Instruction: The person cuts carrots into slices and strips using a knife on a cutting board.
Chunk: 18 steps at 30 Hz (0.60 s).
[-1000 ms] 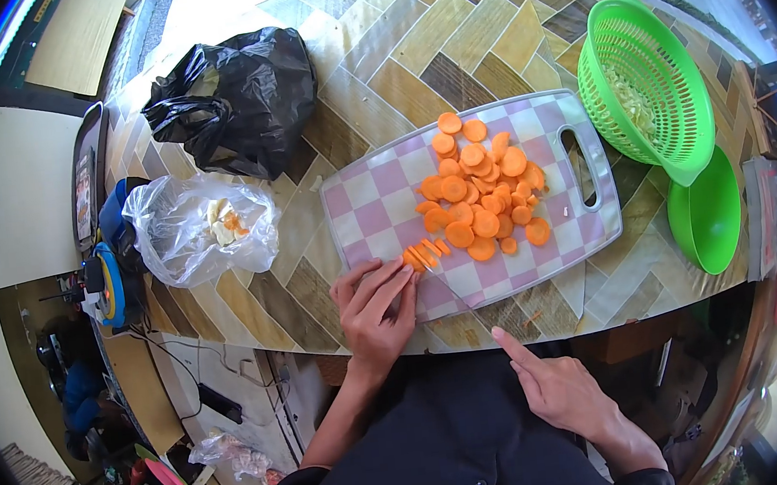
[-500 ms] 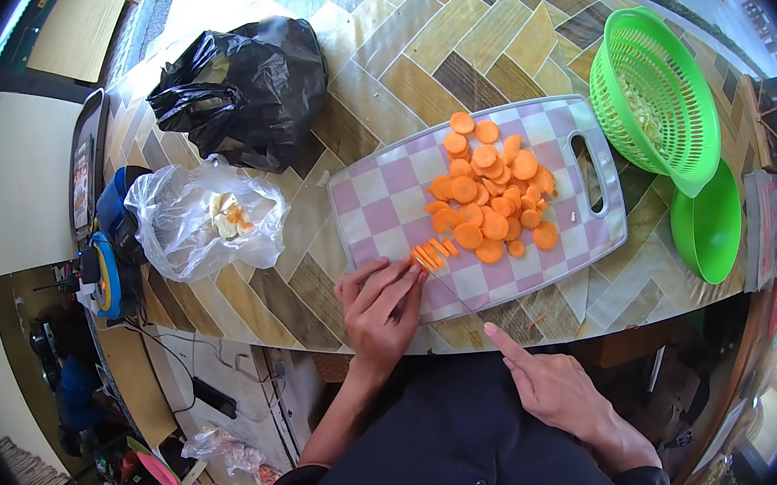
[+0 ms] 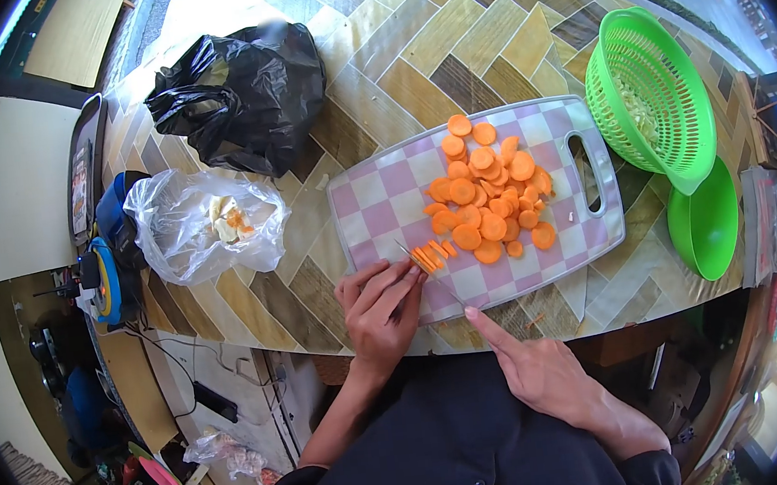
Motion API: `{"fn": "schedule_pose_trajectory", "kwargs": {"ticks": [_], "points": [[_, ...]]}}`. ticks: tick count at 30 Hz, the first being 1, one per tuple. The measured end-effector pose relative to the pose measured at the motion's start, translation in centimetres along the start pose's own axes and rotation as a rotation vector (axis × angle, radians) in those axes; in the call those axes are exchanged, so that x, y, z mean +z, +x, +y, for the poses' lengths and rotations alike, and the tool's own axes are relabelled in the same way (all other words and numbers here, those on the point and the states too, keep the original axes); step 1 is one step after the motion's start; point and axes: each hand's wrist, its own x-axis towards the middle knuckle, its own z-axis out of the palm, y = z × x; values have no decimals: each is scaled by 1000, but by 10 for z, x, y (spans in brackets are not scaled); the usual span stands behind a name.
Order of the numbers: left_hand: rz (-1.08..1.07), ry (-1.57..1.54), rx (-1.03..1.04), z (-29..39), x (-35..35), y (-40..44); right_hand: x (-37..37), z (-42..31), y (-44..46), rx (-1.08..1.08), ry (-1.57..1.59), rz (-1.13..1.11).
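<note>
On the checkered cutting board (image 3: 376, 208) lies a heap of round carrot slices (image 3: 482, 198). Thin carrot strips (image 3: 431, 255) lie at the board's lower left, under the fingertips of my left hand (image 3: 381, 313), which are bent and pressed on them. A thin knife blade (image 3: 449, 291) crosses the strips, its tip showing beyond them. My right hand (image 3: 546, 372) is closed round the knife at the table's near edge, index finger stretched along the blade; the handle is hidden.
A black plastic bag (image 3: 253, 101) and a clear bag with pale and orange scraps (image 3: 209, 224) are on the left. At the right stand a green colander (image 3: 682, 88) holding pale shreds and a green bowl (image 3: 707, 230). A tray (image 3: 87, 169) is at the far left.
My right hand has moved left and slightly up with the knife, and the blade's tip now shows past the carrot strips. My left hand has stayed on the strips.
</note>
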Motion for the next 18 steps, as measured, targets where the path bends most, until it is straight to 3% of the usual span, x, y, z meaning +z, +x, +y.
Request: {"fn": "schedule_pose_trajectory", "kwargs": {"ticks": [9,18], "points": [[-18,-1,-18,4,-2,1,10,8,23,-76,-34,76],[1,-12,-17,8,-1,3,6,12,-12,36,58,12]]}}
